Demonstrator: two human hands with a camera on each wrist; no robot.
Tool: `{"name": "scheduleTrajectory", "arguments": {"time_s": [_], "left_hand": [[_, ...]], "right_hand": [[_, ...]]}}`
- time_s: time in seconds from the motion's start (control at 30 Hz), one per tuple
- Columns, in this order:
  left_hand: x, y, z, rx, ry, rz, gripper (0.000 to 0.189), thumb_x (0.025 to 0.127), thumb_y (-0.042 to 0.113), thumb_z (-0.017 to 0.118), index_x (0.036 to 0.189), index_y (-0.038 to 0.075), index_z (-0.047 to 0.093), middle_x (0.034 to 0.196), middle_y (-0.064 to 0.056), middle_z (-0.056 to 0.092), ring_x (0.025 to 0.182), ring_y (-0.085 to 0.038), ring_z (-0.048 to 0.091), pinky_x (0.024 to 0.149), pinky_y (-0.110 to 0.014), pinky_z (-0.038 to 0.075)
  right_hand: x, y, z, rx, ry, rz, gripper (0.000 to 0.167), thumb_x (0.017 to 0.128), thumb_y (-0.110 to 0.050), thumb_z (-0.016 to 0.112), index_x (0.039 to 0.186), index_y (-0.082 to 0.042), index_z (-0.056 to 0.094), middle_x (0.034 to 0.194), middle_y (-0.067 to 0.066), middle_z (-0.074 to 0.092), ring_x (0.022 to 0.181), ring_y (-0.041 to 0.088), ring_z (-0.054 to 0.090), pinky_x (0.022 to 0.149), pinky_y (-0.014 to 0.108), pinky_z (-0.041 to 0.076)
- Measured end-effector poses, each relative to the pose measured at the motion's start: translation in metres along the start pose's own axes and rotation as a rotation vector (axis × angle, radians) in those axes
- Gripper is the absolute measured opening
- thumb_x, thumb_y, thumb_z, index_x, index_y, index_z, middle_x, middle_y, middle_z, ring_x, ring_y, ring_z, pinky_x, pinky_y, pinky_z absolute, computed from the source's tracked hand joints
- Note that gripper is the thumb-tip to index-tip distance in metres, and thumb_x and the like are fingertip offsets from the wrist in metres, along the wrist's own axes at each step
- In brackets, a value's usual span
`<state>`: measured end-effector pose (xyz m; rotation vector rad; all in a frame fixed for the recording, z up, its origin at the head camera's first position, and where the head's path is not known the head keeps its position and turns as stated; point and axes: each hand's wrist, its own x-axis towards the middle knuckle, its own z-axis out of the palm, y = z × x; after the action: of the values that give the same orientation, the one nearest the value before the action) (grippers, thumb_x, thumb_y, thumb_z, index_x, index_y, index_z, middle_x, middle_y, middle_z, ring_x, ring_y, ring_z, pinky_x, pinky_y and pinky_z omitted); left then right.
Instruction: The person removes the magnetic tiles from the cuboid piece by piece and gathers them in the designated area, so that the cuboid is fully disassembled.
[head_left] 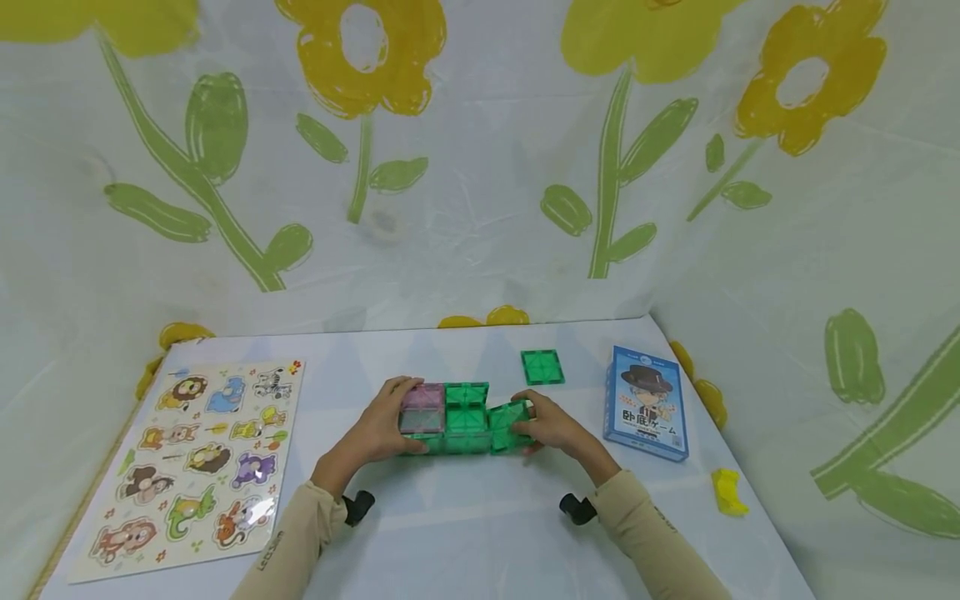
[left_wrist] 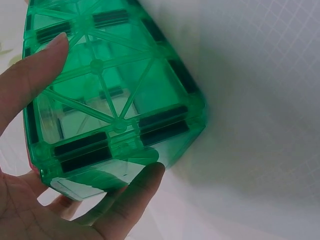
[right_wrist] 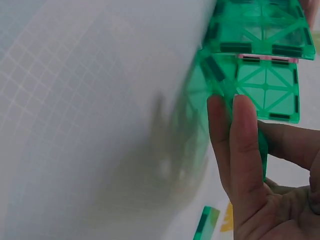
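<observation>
A long box of translucent magnetic tiles (head_left: pixel 467 419), mostly green with pinkish tiles (head_left: pixel 423 397) at its left part, lies across the middle of the table. My left hand (head_left: pixel 377 427) grips its left end; in the left wrist view the thumb (left_wrist: pixel 37 75) lies along one green face and the fingers (left_wrist: pixel 132 200) reach round the end. At the right end, my right hand (head_left: pixel 553 423) pinches a green square tile (head_left: pixel 507 423) between thumb and fingers. That tile stands tilted against the box's end, as the right wrist view shows its edge (right_wrist: pixel 216 70) close to the box.
A loose green tile (head_left: pixel 542 367) lies behind the right hand. An animal puzzle board (head_left: pixel 288 417) covers the table's left side. On the right are a blue card-game box (head_left: pixel 647 404) and a small yellow object (head_left: pixel 727 492). Flower-printed curtain walls (head_left: pixel 480 208) stand behind and beside the table.
</observation>
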<state>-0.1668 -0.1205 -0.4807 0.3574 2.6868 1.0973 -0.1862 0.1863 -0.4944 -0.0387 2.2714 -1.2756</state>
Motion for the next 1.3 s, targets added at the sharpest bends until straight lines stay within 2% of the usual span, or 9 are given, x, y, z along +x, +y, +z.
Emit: {"name": "scheduleTrajectory", "arguments": {"time_s": [0.27,0.43,0.53,0.63,0.77,0.9,1.0,1.17,1.3], "left_hand": [[-0.003,-0.003,-0.001,0.008,-0.010,0.012,0.106,0.066,0.021,0.094,0.153,0.009,0.036,0.155,-0.019,0.033,0.137,-0.043,0.044,0.108,-0.063,0.043],[-0.008,-0.007,-0.006,0.000,-0.004,0.015,0.106,0.066,0.021,0.094,0.153,0.008,0.036,0.155,-0.021,0.033,0.136,-0.043,0.045,0.107,-0.064,0.043],[-0.010,-0.009,-0.006,-0.009,0.002,0.009,0.106,0.065,0.019,0.095,0.153,0.008,0.036,0.155,-0.021,0.033,0.136,-0.044,0.045,0.107,-0.065,0.043],[-0.011,-0.011,-0.003,-0.025,-0.005,0.011,0.105,0.066,0.018,0.095,0.153,0.009,0.036,0.155,-0.021,0.033,0.136,-0.043,0.045,0.107,-0.065,0.043],[-0.013,-0.011,-0.002,-0.024,-0.017,0.032,0.105,0.067,0.022,0.094,0.153,0.008,0.035,0.155,-0.021,0.032,0.135,-0.044,0.045,0.106,-0.065,0.043],[-0.016,-0.013,-0.007,-0.026,-0.011,0.037,0.105,0.066,0.019,0.095,0.152,0.008,0.036,0.154,-0.020,0.032,0.133,-0.042,0.046,0.105,-0.065,0.044],[-0.017,-0.013,-0.009,-0.037,-0.017,0.050,0.104,0.066,0.017,0.094,0.151,0.008,0.036,0.154,-0.020,0.031,0.132,-0.041,0.046,0.104,-0.064,0.045],[-0.016,-0.011,-0.006,-0.056,-0.021,0.062,0.104,0.066,0.018,0.094,0.152,0.007,0.036,0.154,-0.021,0.031,0.132,-0.041,0.046,0.105,-0.064,0.044],[-0.017,-0.010,-0.003,-0.076,-0.003,0.042,0.104,0.065,0.018,0.095,0.151,0.007,0.037,0.154,-0.020,0.032,0.133,-0.041,0.045,0.107,-0.064,0.043]], "right_hand": [[-0.006,-0.002,-0.008,-0.043,0.099,-0.027,0.059,0.096,-0.009,0.065,0.149,-0.006,0.041,0.129,0.029,0.057,0.070,0.019,0.069,0.063,0.034,0.061],[0.004,0.001,-0.015,-0.018,0.164,-0.040,0.061,0.097,-0.010,0.063,0.152,-0.004,0.036,0.130,0.033,0.058,0.071,0.019,0.072,0.068,0.035,0.062],[0.012,0.001,-0.018,0.017,0.211,-0.041,0.064,0.098,-0.013,0.063,0.153,-0.002,0.032,0.137,0.035,0.054,0.079,0.026,0.075,0.071,0.034,0.062],[0.021,0.001,-0.018,0.051,0.260,-0.039,0.065,0.099,-0.014,0.062,0.154,0.002,0.030,0.143,0.036,0.049,0.097,0.035,0.074,0.073,0.034,0.063],[0.034,0.001,-0.016,0.044,0.318,-0.014,0.061,0.100,-0.017,0.062,0.149,0.007,0.036,0.143,0.035,0.050,0.108,0.036,0.071,0.080,0.037,0.063],[0.052,-0.001,-0.014,-0.012,0.346,0.037,0.059,0.100,-0.026,0.063,0.144,0.009,0.045,0.138,0.029,0.058,0.095,0.026,0.076,0.100,0.043,0.056],[0.062,-0.002,-0.014,-0.068,0.382,0.080,0.058,0.099,-0.031,0.064,0.141,0.007,0.051,0.136,0.026,0.062,0.094,0.025,0.076,0.107,0.046,0.050],[0.068,-0.006,-0.012,-0.136,0.444,0.106,0.053,0.096,-0.032,0.068,0.131,0.006,0.061,0.127,0.025,0.067,0.095,0.029,0.074,0.106,0.047,0.051],[0.072,-0.009,-0.008,-0.158,0.471,0.076,0.046,0.094,-0.032,0.070,0.119,0.007,0.068,0.097,0.021,0.076,0.068,0.021,0.075,0.097,0.044,0.056]]}}
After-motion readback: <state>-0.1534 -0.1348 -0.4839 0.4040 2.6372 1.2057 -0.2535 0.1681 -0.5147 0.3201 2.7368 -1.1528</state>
